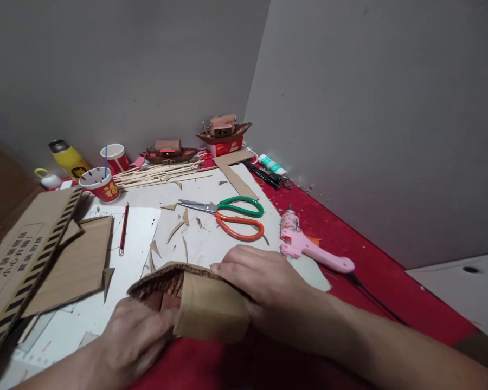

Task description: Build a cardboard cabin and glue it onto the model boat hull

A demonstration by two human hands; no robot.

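Observation:
Between my hands is a cardboard model boat, brown-painted and ridged inside, with a bare tan cardboard cover bent over its right part. My left hand is closed at the boat's near left side, its fingers reaching to the cover's left edge. Wrapped round the right end of the cover and hull is my right hand, with its thumb hidden. Scissors with one green and one orange handle lie beyond the boat. A pink glue gun rests on the red cloth to the right.
Cardboard sheets and a red pencil lie at left. Paper cups, a yellow bottle, thin wooden sticks and two model boats stand or lie at the back. Cardboard scraps are scattered centrally. Grey walls enclose the table.

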